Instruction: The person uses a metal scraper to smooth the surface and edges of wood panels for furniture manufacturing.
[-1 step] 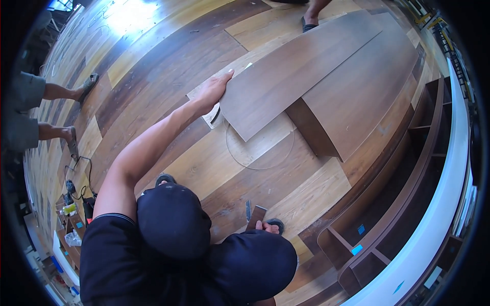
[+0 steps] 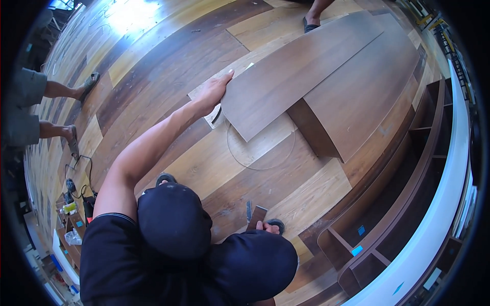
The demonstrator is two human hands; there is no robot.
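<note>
My left hand (image 2: 214, 93) reaches far forward to the near left corner of a long brown wood-grain panel (image 2: 301, 69). It grips the panel's edge, and some of the fingers are hidden there. This panel overlaps a second brown board (image 2: 365, 86), which has a darker upright side piece (image 2: 314, 127) under its near end. Below the held corner, a thin clear disc or ring (image 2: 260, 169) lies on the plank floor. My right hand does not show; my knees and body fill the lower middle.
A curved brown shelf unit (image 2: 352, 255) with compartments lies along the right, beside a long white curved strip (image 2: 429, 219). Two people's feet show: one sandal (image 2: 310, 24) beyond the panels, others (image 2: 89, 86) at left. A metal blade (image 2: 248, 210) and small brown piece (image 2: 258, 217) lie by my foot.
</note>
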